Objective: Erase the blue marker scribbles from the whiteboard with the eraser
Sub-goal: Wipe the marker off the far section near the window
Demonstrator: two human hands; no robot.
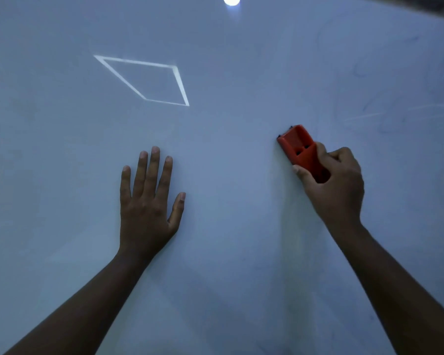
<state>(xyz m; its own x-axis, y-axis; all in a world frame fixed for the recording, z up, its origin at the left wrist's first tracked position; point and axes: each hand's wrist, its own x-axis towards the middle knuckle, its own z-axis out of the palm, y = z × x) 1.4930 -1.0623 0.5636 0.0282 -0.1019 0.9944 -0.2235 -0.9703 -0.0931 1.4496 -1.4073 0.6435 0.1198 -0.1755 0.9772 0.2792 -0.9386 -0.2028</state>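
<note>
The whiteboard (228, 73) fills nearly the whole head view. My right hand (336, 183) grips an orange-red eraser (299, 146), thumb on its left side and fingers curled over the right, and holds it against the board right of centre. Faint blue marker scribbles (385, 119) show as thin smeared lines at the upper right, to the right of the eraser. My left hand (146, 201) rests flat on the board at centre left, fingers straight and slightly spread.
A reflected bright rectangle outline (144, 80) and a round light glare (231, 0) lie on the board's upper part. A dark strip beyond the board's edge (436, 6) shows at the top right corner.
</note>
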